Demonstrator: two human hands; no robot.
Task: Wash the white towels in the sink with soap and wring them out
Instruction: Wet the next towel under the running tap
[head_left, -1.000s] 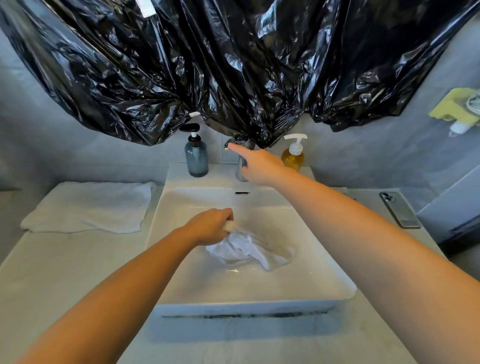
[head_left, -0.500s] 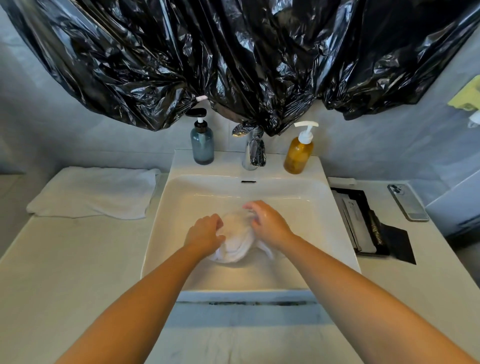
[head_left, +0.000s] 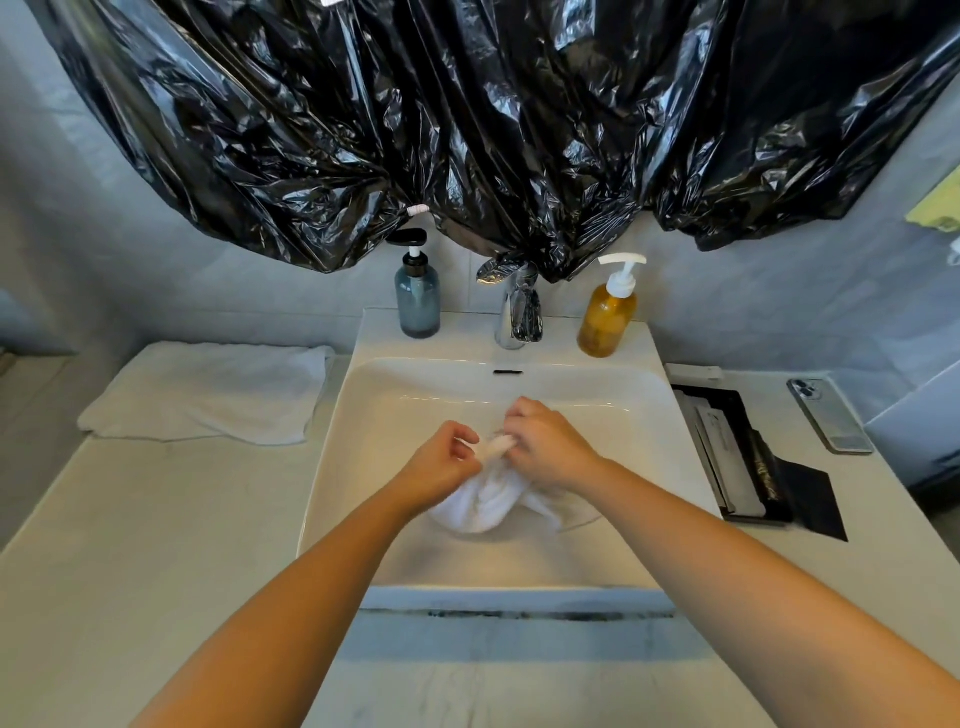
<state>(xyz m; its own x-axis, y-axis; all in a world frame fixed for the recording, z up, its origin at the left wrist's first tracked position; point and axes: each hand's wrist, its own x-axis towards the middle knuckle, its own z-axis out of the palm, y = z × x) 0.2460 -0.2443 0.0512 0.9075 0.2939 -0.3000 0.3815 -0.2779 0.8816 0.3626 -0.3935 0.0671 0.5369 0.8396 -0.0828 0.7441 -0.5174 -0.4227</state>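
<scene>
Both hands are working low inside the white rectangular ceramic sink (head_left: 395, 467), near its middle. The left hand (head_left: 441, 462) is grasping the bunched wet white towel (head_left: 483, 504) from the left side, with its fingers curled over a fold. The right hand (head_left: 550, 452) is pinching the upper end of the same towel between the thumb and curled fingers. The fingertips of the two hands are almost meeting over a small pale roll; cannot tell whether it is cloth or soap. The bulk of the towel is lying under the wrists on the basin floor, spreading toward the near wall. A second folded white towel (head_left: 208, 392) is resting flat on the pale stone counter (head_left: 130, 545), left of the sink and apart from it. On the back ledge, a blue-grey pump bottle (head_left: 418, 301) is standing left of the chrome tap (head_left: 514, 317) and an amber pump bottle (head_left: 607, 322) right of it. Crumpled black plastic sheeting (head_left: 493, 130) is hanging above. A grey phone (head_left: 831, 415) is lying on the counter at right.
</scene>
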